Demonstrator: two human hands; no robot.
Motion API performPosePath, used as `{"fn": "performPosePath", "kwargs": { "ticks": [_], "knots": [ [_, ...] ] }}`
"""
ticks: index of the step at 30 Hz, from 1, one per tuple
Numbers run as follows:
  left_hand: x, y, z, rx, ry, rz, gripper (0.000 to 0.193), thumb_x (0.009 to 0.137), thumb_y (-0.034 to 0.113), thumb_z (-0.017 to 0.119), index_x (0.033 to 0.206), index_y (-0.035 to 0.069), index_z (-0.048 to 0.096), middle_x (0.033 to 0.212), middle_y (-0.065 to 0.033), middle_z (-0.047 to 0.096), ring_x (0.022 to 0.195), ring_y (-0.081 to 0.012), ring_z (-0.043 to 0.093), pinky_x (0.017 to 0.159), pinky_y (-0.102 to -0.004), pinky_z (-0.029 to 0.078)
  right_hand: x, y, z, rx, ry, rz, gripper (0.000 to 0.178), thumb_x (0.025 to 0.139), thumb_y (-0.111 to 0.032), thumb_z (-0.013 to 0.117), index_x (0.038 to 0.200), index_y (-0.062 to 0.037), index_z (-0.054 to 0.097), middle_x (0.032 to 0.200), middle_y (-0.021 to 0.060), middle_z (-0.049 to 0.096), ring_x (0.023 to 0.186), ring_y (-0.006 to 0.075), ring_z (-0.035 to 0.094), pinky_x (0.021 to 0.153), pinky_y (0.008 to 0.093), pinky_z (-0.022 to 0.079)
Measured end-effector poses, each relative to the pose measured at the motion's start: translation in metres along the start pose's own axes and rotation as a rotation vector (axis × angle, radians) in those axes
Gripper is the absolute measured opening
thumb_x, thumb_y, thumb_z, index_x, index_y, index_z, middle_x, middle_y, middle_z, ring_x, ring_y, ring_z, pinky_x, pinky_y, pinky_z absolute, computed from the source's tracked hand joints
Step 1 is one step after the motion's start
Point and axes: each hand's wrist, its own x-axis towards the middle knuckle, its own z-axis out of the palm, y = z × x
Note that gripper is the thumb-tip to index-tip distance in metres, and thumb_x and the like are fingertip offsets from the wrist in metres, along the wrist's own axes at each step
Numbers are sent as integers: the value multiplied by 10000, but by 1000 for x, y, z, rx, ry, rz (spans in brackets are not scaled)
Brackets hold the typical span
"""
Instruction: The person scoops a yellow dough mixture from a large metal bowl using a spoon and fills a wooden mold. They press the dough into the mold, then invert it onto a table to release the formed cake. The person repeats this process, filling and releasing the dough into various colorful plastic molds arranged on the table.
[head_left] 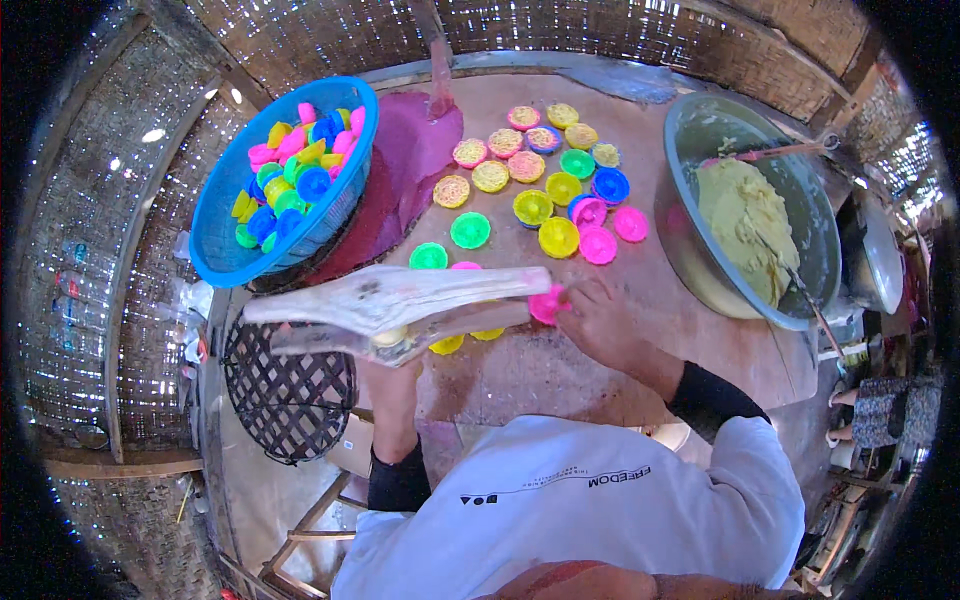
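My left hand [393, 385] is under a long, whitish, partly see-through plastic bag [400, 295] and grips it, most of its fingers hidden behind it. Pinched in the fingers of my right hand [600, 318] is a small pink fluted mould [546, 304], close to the bag's right end. Beyond the hands stand empty moulds, among them a green mould [470, 230], a yellow mould [559, 238] and a pink mould [598, 244]. Further back, several filled moulds [490, 176] hold pale yellow and pinkish batter. The bag partly covers other moulds, including a yellow one [447, 345].
A blue basket [225, 240] heaped with coloured moulds stands at the left on a dark pink cloth [425, 130]. At the right is a large basin [820, 240] with pale batter [745, 215] and a long-handled utensil. A black lattice basket [290, 390] lies at the near left.
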Motion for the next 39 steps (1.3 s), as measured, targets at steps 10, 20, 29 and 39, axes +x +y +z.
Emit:
{"fn": "performPosePath", "kwargs": {
  "ticks": [10,20,29,39],
  "knots": [
    [-8,32,106,21,-548,396,630,570,166,813,1097,2,510,1084,-103,571,977,-190,552,856,-347,442,-53,9,-144,1533,-268,466,536,835,-314,593,1252,-17,436,1212,94,501,1107,180,461,922,302,375],
    [53,70,137,-1237,-814,88,749,755,605,546,1278,85,413,1231,-75,468,1137,-280,446,968,-413,343,-76,21,-160,1712,-643,587,628,849,-438,535,1253,23,400,1087,88,554,989,153,526,880,280,407],
    [60,16,145,-1605,-969,-119,414,874,506,390,953,132,546,835,-6,487,879,-230,464,805,-374,393,-63,37,-134,1497,-884,747,689,849,-586,416,1171,22,460,945,82,587,846,140,566,757,267,467],
    [61,-17,133,-1647,-715,-176,285,880,356,419,716,139,505,626,7,455,673,-191,458,648,-320,406,-58,37,-101,1171,-923,762,718,785,-670,439,995,10,537,835,75,571,767,150,565,687,286,466]
  ]
}}
